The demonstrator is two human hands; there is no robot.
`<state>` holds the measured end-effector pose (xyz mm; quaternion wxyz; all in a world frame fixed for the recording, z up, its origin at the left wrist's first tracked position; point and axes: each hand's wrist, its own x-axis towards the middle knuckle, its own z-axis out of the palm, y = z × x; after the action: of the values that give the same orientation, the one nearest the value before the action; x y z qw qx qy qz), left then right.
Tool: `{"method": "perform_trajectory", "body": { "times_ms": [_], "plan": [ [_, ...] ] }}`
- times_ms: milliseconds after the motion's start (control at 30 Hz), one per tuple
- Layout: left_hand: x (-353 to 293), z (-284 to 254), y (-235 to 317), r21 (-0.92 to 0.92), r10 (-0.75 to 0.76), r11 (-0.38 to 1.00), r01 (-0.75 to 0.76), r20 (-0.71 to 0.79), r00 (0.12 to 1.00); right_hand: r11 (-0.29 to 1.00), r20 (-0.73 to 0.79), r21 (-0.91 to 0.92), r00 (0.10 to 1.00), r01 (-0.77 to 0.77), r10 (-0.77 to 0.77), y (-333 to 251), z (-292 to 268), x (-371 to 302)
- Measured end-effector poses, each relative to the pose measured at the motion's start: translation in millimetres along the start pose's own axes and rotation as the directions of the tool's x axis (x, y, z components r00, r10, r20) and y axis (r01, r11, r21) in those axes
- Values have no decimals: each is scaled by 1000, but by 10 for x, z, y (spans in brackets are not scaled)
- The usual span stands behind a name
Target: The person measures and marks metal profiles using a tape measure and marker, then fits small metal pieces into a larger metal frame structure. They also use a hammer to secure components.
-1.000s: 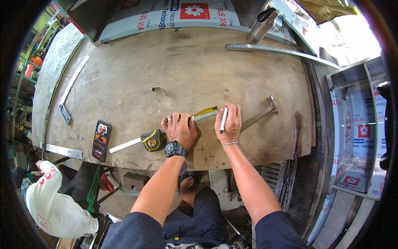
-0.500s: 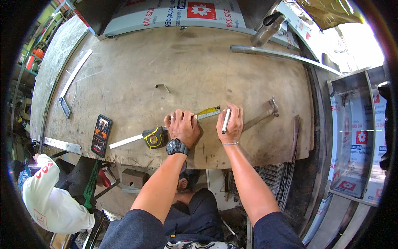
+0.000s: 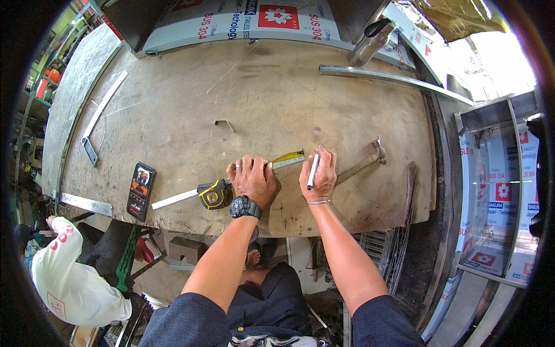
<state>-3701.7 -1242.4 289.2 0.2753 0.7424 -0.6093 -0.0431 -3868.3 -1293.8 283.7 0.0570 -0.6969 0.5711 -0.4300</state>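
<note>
My left hand (image 3: 253,180), with a watch on its wrist, presses a tape measure (image 3: 213,194) blade along a thin flat metal strip (image 3: 175,199) on the wooden table. The yellow-black case rests on the strip left of the hand. Yellow blade and strip end both show to the right of my fingers. A white marker pen (image 3: 313,171) is gripped in my right hand (image 3: 324,182), just beyond the strip's right end; where its tip touches is hard to see. Next to that hand lies a hammer (image 3: 359,167), its head pointing away to the right.
A phone (image 3: 140,191), a try square (image 3: 105,107) and a steel ruler (image 3: 87,203) lie to the left. A small bent metal piece (image 3: 224,123) is ahead. Farther right are a metal tube (image 3: 370,72) and a steel bottle (image 3: 370,43). A person in white (image 3: 72,272) sits at lower left.
The view has shifted very slightly. Both hands, the tape measure and the marker pen keep nearly the same places; the marker stands a little more upright.
</note>
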Motion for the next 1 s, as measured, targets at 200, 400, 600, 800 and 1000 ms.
{"method": "perform_trajectory", "body": {
  "times_ms": [200,400,600,800,1000],
  "plan": [
    [1,-6,-8,-4,-9,1000,9,11,1000,1000,-16,6,1000,21,-21,-14,-3,11],
    [-1,-3,-7,-8,-18,1000,18,1,1000,997,18,40,998,-59,59,-29,-5,-8],
    [-7,1,-11,0,-7,1000,7,-3,1000,1000,-1,-7,1000,2,-2,11,16,-7],
    [-2,-4,-12,-14,-4,1000,4,-1,1000,999,5,10,999,-33,33,-26,-3,-7],
    [-3,-7,-16,-4,-5,1000,4,-7,1000,1000,-9,-10,1000,24,-24,1,19,-4]
  ]
}}
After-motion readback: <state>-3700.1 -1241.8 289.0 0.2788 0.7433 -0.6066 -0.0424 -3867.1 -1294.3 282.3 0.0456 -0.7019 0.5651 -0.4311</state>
